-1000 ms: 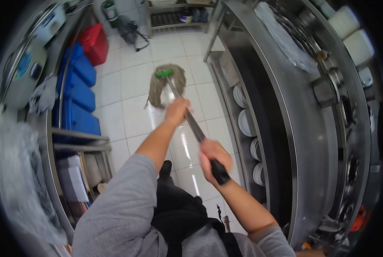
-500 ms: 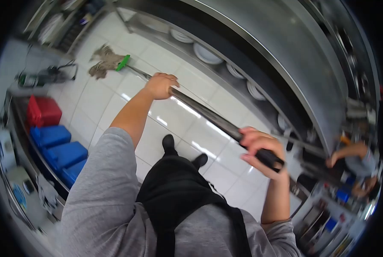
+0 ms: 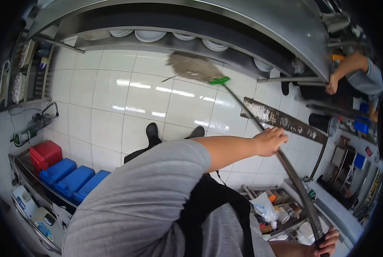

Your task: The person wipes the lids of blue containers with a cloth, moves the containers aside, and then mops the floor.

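Observation:
A string mop with a green clamp [image 3: 219, 80] and greyish-brown strands [image 3: 190, 67] lies across the white tiled floor [image 3: 110, 92], close to the low steel shelf. Its long dark handle [image 3: 295, 175] slants down to the lower right. My left hand [image 3: 270, 141] is wrapped round the middle of that handle. Near the handle's end, at the lower right, my right hand [image 3: 327, 243] grips it with curled fingers. My black boots [image 3: 152, 130] stand on the tiles behind the mop.
Stacked white plates [image 3: 150, 35] sit on the shelf under the steel counter [image 3: 260, 23]. A red bin [image 3: 45, 154] and blue bins [image 3: 74, 180] line the left. A dark floor grate [image 3: 285, 121] runs at right. Another person's arm [image 3: 350, 68] rests near the counter. Supplies fill a shelf [image 3: 281, 210] below.
The mop head has swept from the far left to the right along the counter. Both hands have moved right, the right one also downward, still on the handle. The floor grate now shows.

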Demonstrator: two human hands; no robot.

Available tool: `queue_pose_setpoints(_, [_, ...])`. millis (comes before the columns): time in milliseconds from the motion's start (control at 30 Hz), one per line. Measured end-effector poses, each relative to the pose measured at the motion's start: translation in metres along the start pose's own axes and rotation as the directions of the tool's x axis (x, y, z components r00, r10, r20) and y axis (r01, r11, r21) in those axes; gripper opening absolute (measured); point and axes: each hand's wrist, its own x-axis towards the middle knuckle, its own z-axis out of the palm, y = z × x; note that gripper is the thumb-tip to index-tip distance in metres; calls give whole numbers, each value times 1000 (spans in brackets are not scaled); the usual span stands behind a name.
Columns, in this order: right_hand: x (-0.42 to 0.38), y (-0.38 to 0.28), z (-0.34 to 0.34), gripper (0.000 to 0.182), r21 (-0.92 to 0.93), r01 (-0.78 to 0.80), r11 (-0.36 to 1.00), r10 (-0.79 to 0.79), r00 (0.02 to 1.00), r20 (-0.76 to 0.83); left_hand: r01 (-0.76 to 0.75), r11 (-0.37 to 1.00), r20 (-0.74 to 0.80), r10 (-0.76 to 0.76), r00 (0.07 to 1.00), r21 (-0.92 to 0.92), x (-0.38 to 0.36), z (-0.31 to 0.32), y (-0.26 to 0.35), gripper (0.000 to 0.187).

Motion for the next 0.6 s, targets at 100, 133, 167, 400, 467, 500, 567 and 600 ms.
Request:
queue_pose_setpoints(100, [-26, 14, 9, 14, 82, -8, 997, 19, 990, -140, 44, 998, 210, -54, 976, 50, 29, 59, -27, 15])
queue_pose_setpoints(133, [-30, 15, 11, 15, 116, -46, 992, 55, 996, -74, 4, 998, 260, -20, 965, 61, 36, 62, -30, 11])
queue_pose_setpoints(167, [-30, 20, 19, 14, 90, -11, 996, 15, 999, -48, 37, 995, 344, -66, 937, 90, 41, 63, -31, 9])
queue_pose_setpoints(400, [-24, 35, 21, 14, 309, 65, 949, 11, 971, -238, 72, 985, 323, -120, 939, 155, 35, 28, -28, 14])
queue_pose_setpoints(467, [-43, 40, -6, 18, 285, -50, 957, 133, 950, -282, 77, 979, 256, -125, 959, 186, 19, -2, -36, 14])
queue_pose_setpoints(500, [-31, 41, 9, 15, 347, -11, 938, 84, 977, -198, 78, 973, 197, -122, 973, 218, 9, -22, -38, 15])
queue_pose_setpoints(567, [-10, 36, 39, 11, 394, 62, 917, 3, 987, -163, 90, 969, 136, -124, 983, 232, -14, -65, -35, 16])
queue_pose_setpoints(600, [5, 31, 55, 9, 418, 97, 903, -34, 987, -156, 98, 966, 90, -123, 988, 239, -27, -86, -33, 16])
